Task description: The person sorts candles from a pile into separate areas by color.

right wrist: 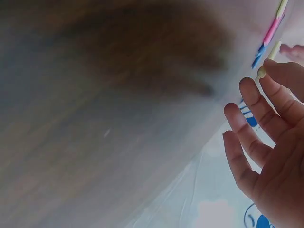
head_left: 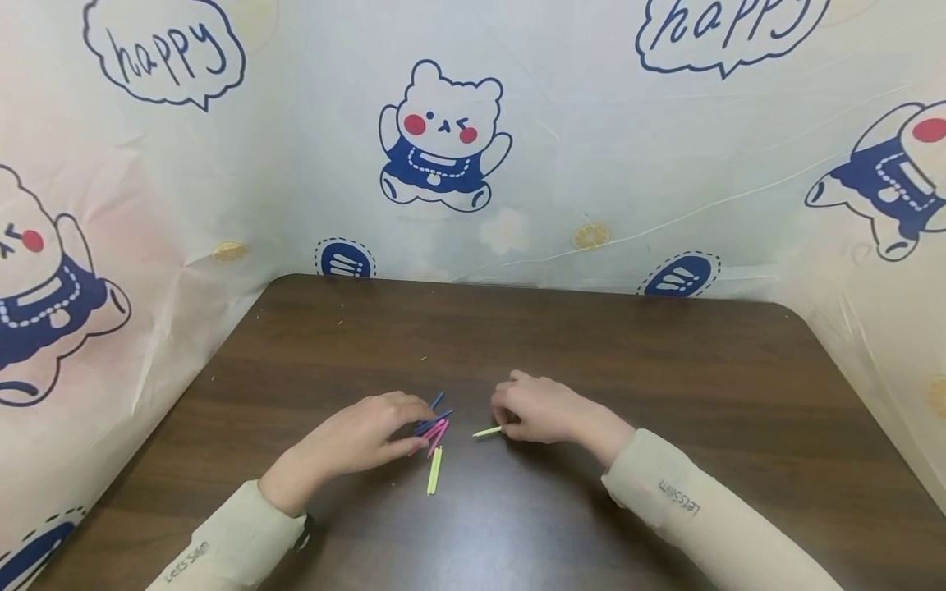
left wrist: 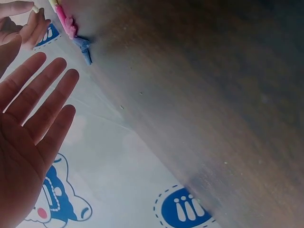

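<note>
Two bare hands rest low on a dark wooden counter, near its middle and close to each other. The right hand has a grip on one pale yellow stick, pinched at its end between thumb and fingertip so that the stick lies almost flat and points toward the other hand; the remaining fingers look loosely extended in the right wrist view. The left hand is released, fingers straight and spread, fingertips lying at the edge of a small pile of blue and pink sticks, seemingly steadying or gathering them. One more pair of yellow-green sticks lies just below the pile, apart from both hands, pointing toward the person.

Both forearms wear cream sleeves with small lettering.

Outward from the hands, bare wood spreads widely to the far edge and to both sides, leaving plenty of room to slide sticks about. Nothing stands near the counter's rounded corners. On three sides, plastic sheeting printed with cartoon bears and the word "happy" rises right from the counter's edges, so anything pushed too far would meet that wall.
</note>
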A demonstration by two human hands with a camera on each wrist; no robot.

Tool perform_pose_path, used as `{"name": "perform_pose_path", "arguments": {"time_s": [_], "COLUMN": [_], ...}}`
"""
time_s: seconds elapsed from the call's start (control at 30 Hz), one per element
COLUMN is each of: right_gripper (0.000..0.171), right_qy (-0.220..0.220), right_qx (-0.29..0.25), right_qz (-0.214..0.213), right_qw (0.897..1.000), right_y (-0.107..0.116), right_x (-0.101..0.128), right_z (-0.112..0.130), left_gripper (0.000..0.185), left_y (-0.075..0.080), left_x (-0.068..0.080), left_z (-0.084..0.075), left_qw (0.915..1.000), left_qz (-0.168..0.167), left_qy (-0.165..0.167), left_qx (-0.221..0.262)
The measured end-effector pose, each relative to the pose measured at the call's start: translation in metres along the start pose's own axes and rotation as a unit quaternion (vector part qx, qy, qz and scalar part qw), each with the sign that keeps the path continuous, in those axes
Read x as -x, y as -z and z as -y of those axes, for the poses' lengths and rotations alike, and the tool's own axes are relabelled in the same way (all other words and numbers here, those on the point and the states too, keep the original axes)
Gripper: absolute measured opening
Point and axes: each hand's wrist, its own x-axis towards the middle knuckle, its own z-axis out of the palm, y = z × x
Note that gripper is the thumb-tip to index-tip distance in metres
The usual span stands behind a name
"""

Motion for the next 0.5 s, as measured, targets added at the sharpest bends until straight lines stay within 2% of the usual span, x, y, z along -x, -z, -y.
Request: {"name": "perform_pose_path", "arguments": {"time_s": [0.5], "right_gripper": [0.013], "right_qy": [-0.040], "right_qx": [-0.005], "right_qz": [-0.021], "right_qw": [0.999], "right_y": [0.018], "right_x": [0.020], "right_z": [-0.037], "left_gripper": [0.026], "left_y": [0.000], "left_x": [0.000], "left_z": [-0.003], "left_qw": [1.0000], "left_qz": [0.004], "left_qy": [0.000], "left_qx": [0.001]}}
